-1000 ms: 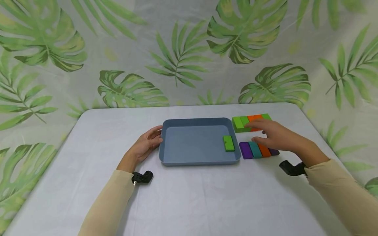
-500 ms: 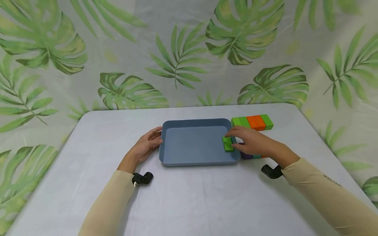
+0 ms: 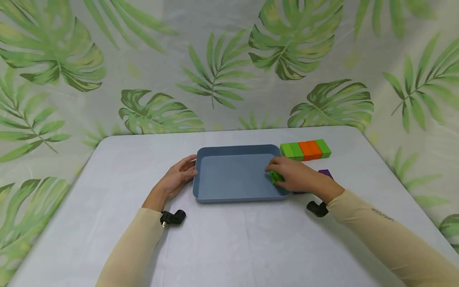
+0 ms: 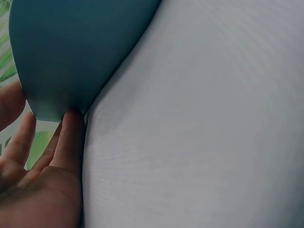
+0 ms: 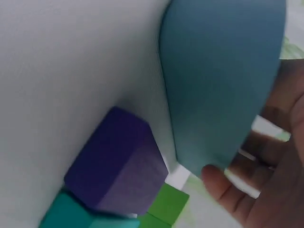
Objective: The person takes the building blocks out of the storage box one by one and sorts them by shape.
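Observation:
A shallow blue-grey tray (image 3: 233,175) lies on the table, with a green block (image 3: 275,176) inside it near its right end. My right hand (image 3: 295,175) reaches over the tray's right wall and grips that block, fingers on its far side and thumb at its near end. In the right wrist view the tray wall (image 5: 213,85) hides the block from sight. My left hand (image 3: 178,175) touches the tray's left end with its fingers fairly straight. The left wrist view shows fingertips (image 4: 71,123) against the tray's outer wall (image 4: 71,61).
Right of the tray runs a back row of green and orange blocks (image 3: 305,150). A front row lies partly under my right arm; a purple block (image 3: 326,173) shows there, and the right wrist view has another purple block (image 5: 118,164) beside a teal block (image 5: 71,211).
My right hand has moved left from above the block rows into the tray and closed on the green block. My left hand stays at the tray's left end.

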Available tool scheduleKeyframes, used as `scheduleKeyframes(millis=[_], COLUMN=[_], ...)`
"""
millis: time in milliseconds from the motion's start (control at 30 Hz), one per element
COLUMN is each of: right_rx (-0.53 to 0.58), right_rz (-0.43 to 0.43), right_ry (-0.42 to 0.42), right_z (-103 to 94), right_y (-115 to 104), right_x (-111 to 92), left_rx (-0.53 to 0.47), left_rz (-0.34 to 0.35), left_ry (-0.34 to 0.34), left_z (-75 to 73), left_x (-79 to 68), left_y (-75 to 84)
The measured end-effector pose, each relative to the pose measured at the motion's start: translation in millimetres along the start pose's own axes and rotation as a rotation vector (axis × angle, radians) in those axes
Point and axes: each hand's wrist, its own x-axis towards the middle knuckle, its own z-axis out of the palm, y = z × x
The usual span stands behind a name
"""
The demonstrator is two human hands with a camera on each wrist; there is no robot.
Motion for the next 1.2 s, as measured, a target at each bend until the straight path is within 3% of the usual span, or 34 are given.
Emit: scheduleKeyframes(millis=[167, 500, 1033, 1200], right_rx=[-0.054, -0.057, -0.115, -0.054], right_rz=[0.011, 0.085, 0.058, 0.035], right_ry=[-0.019, -0.065, -0.070, -0.030], right_z=[7.4, 7.8, 10.0, 7.6], right_y=[0.1, -3.9, -0.8, -1.6], right_x=[4.4, 5.9, 6.7, 3.2], left_rx=[0.000, -0.013, -0.006, -0.006], left_rz=[0.007, 0.008, 0.002, -0.002], left_ry=[-0.007, -0.004, 0.002, 0.001], left_z=[-1.3, -0.9, -0.3, 0.6], left_x=[0.0, -0.9, -2.4, -3.2], left_y=[-1.8, -1.4, 1.0, 2.0])
